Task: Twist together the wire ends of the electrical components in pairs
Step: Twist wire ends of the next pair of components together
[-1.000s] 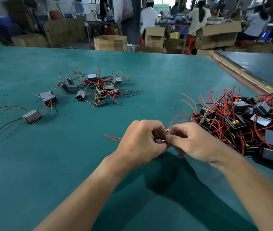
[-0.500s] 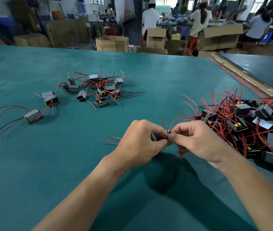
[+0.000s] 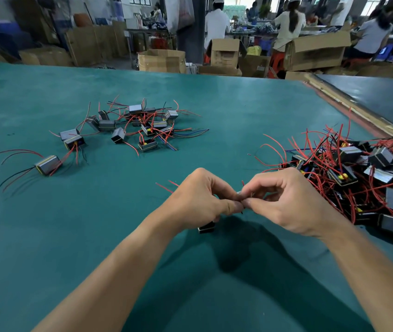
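My left hand (image 3: 199,200) and my right hand (image 3: 286,200) meet fingertip to fingertip above the green table (image 3: 46,236). Both pinch the thin wire ends (image 3: 241,196) of one small component. Its dark body (image 3: 206,227) peeks out below my left hand, mostly hidden. Two red wire tips (image 3: 166,186) stick out left of my left hand. A dense heap of components with red wires (image 3: 358,173) lies to the right, close to my right hand. A looser group of components (image 3: 140,127) lies at the middle left.
A single grey component (image 3: 46,164) with long red and black wires lies at the far left. A second dark table (image 3: 382,97) adjoins at the right behind a wooden strip. Cardboard boxes (image 3: 161,60) and several seated people are beyond the far edge.
My hands stayed in place, while the fingers shifted slightly on the wire ends. The component's body now shows below my left hand.
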Tool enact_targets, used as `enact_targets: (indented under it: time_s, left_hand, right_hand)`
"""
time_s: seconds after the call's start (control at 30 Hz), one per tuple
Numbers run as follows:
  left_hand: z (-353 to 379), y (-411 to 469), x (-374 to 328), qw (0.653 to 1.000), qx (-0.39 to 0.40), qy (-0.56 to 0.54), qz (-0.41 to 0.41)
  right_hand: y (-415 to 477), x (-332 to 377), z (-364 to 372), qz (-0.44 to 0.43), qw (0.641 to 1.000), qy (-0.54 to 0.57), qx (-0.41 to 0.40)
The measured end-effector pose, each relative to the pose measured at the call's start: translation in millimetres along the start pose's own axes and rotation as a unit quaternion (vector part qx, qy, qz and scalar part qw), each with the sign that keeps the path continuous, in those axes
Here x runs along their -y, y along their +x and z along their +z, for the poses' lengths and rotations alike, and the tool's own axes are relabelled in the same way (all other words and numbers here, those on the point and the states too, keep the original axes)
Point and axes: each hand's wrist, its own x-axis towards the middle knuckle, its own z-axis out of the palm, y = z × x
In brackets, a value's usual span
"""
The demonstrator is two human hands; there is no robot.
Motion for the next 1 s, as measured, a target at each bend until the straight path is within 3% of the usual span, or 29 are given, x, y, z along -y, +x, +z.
enact_targets:
  time_s: [0.37, 0.53, 0.73, 0.87, 1.0]
  left_hand:
    - [0.2, -2.2, -3.4, 0.999, -0.011, 0.040, 0.015]
    - [6.3, -4.9, -5.6, 0.987, -0.070, 0.122, 0.079]
    - [13.5, -0.6, -1.9, 0.932, -0.123, 0.266, 0.212]
    - [13.6, -2.1, -0.9, 0.955, -0.101, 0.211, 0.184]
    - [10.3, -1.4, -2.6, 0.981, -0.071, 0.128, 0.125]
  right_hand:
    - [1.4, 0.1, -0.1, 0.046, 0.998, -0.019, 0.028]
    - [3.3, 3.9, 6.2, 0.154, 0.986, 0.013, 0.064]
    - [6.1, 9.8, 2.9, 0.316, 0.926, 0.193, 0.070]
    - [6.2, 9.3, 2.1, 0.331, 0.920, 0.197, 0.076]
    - [6.8, 3.1, 0.0, 0.265, 0.943, 0.196, 0.040]
